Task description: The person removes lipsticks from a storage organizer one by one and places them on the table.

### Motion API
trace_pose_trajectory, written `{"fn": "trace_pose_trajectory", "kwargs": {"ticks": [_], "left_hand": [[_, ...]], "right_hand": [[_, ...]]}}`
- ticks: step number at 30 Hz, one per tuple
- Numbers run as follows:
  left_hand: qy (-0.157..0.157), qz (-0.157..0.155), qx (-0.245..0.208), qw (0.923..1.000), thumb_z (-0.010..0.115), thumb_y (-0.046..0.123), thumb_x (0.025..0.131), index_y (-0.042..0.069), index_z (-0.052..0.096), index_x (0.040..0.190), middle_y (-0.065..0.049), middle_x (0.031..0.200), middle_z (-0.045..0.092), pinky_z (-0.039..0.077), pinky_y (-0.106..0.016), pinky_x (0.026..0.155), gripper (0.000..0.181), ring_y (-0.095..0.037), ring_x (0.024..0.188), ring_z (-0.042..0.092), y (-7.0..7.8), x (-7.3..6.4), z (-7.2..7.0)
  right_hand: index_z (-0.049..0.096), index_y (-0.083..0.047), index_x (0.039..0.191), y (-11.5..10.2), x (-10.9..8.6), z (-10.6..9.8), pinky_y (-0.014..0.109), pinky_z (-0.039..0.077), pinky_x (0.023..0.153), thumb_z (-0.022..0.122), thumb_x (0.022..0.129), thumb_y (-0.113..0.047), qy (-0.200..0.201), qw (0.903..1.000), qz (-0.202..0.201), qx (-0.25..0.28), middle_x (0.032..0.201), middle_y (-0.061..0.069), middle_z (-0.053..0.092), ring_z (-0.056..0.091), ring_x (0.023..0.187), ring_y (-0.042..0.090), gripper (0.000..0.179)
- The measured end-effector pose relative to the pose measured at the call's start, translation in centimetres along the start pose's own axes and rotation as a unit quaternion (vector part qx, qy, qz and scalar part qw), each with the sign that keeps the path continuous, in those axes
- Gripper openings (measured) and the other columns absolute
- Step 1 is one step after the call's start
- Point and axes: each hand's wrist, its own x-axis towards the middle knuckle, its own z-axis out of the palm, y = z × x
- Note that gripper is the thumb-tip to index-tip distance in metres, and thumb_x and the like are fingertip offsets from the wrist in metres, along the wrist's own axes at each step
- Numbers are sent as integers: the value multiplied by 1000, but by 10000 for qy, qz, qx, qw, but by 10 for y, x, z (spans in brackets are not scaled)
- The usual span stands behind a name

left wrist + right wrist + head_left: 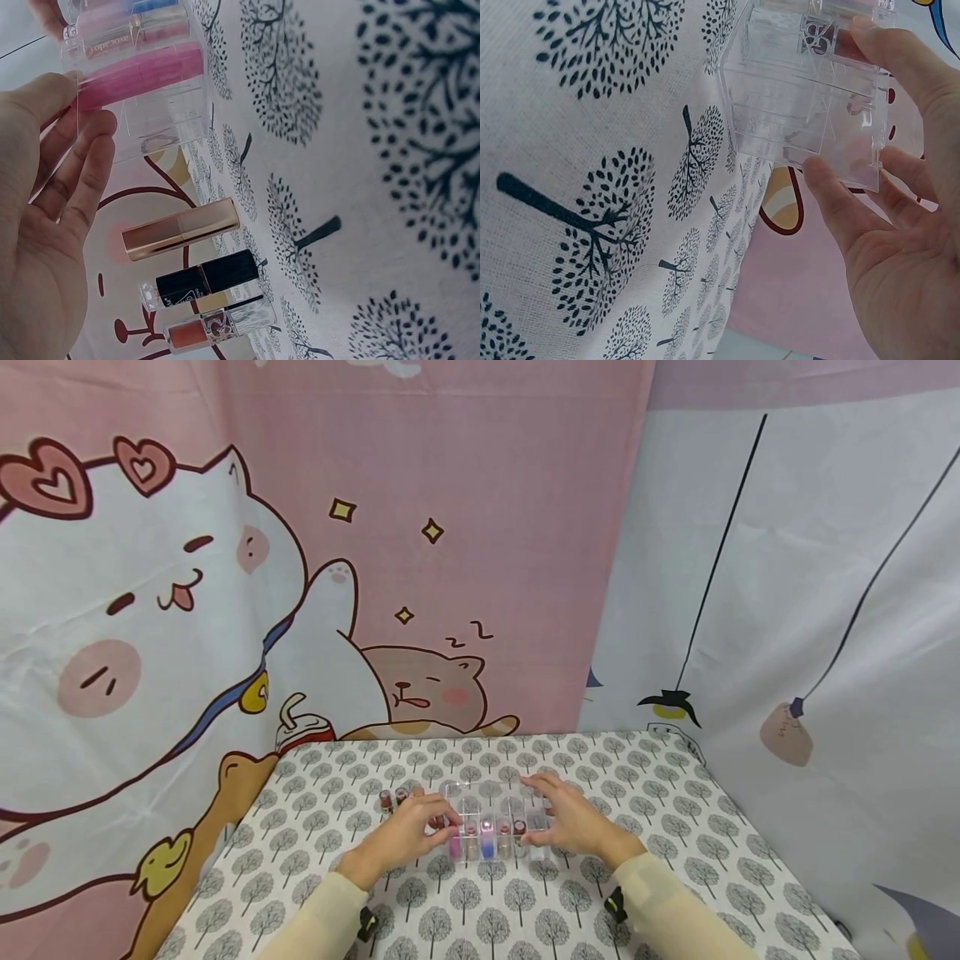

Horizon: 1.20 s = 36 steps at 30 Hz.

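Pink tube [142, 75] could jam inside the clear case [538, 853] if tilted; case could skid if the right grip slackens | Left hand [408, 831] pinches the tube's top; right hand [573, 818] grips the case's right end | Case sits between both hands; rose-gold tube [180, 229] and black tube [204, 279] stand beyond the left.

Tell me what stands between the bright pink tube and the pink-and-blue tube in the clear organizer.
One pale tube stands between the bright pink tube and the pink-and-blue tube, seen in the head and left wrist views.
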Motion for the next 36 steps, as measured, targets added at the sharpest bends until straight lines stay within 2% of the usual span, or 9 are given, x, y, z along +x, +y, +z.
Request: {"fn": "trace_pose_trajectory", "kwargs": {"ticks": [3,7,10,15,18,20,23,28,36], "left_hand": [[3,17,43,10000,86,15,107,14,85,119,2,115,85,73,-28,87,12,3,93,73,0,0,0],[30,5,171,9998,86,16,107,15,85,119,4,115,85,73,-41,103,12,6,93,72,1,1,-1],[51,-11,185,9998,87,15,106,15,84,120,4,115,85,72,-41,106,14,6,94,73,2,1,-2],[137,-14,268,9995,89,14,104,15,85,119,5,115,85,72,-35,101,16,2,96,75,3,0,-3],[221,15,277,9994,90,14,104,14,85,120,4,115,85,72,-35,100,17,-4,98,77,5,0,-5],[280,69,211,9994,89,13,103,12,85,121,2,115,85,72,-30,92,18,-11,99,79,5,-1,-5],[354,104,166,9992,89,12,104,11,85,122,1,117,85,73,-31,94,19,-17,103,81,6,-1,-7],[547,222,232,9980,89,12,103,12,85,123,1,119,85,73,-28,96,21,-13,104,82,8,-2,-9],[861,440,177,9952,90,5,100,10,84,120,-1,115,85,73,-25,88,21,-9,97,79,7,-2,-13]], "right_hand": [[46,-19,178,-1,0,0,72,62,118,102,89,-48,-11,10000,24,-29,181,15,49,72,133,41,109],[46,-19,178,-1,0,0,70,65,116,102,89,-47,-17,10000,-3,-39,180,15,49,74,128,39,109],[45,-17,178,-1,1,-1,68,66,115,102,90,-46,-23,10000,-54,-24,179,17,49,76,126,39,109],[45,-15,178,0,0,-1,64,68,113,102,90,-46,-27,9999,-86,48,179,19,48,78,123,38,109],[45,-15,178,0,0,0,62,69,111,102,90,-46,-32,9999,-98,96,179,21,48,80,122,39,109],[45,-15,178,1,0,0,61,69,111,101,90,-46,-35,9999,-95,112,180,20,48,80,123,39,109],[45,-16,178,1,0,0,58,71,109,101,90,-46,-44,9999,-86,142,180,19,48,80,123,40,109],[45,-17,179,2,0,0,56,72,107,102,90,-45,-44,9998,-59,184,180,18,47,80,124,41,109],[45,-17,178,1,-1,0,66,67,114,102,89,-47,-13,10000,-48,74,181,18,46,78,122,38,109]]}}
